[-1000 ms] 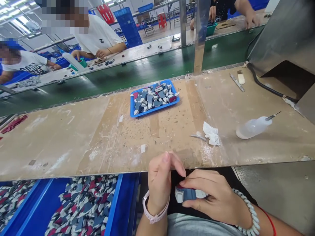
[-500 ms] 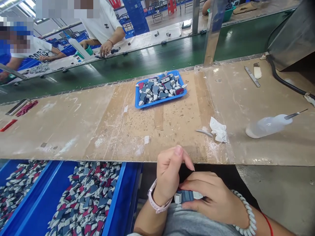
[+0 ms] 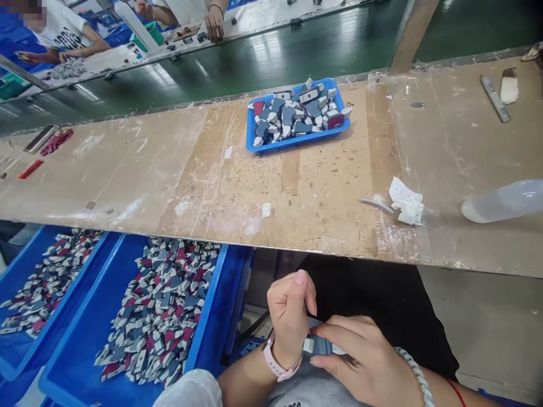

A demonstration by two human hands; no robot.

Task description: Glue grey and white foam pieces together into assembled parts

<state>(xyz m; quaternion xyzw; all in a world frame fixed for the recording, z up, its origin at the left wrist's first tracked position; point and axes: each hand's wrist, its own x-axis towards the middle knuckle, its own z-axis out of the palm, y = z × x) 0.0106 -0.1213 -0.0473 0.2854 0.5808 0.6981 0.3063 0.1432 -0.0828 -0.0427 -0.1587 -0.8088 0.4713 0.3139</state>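
Over my lap, below the table edge, my right hand grips a small blue and white plastic part. My left hand, with a pink watch at the wrist, is curled beside the part and touches its left end; its fingers are bent, and what they pinch is hidden. Just left of my knees a blue bin holds several similar blue, red and white parts. A small blue tray of the same parts sits at the far side of the worn table.
A crumpled white tissue and a clear squeeze bottle lie at the table's right. A second blue bin is at the far left. Behind runs a green conveyor; other people work across it. A metal file lies far right.
The view has tilted down, so table and tray sit higher in the picture. My hands have sunk closer to my lap, still together on the part.
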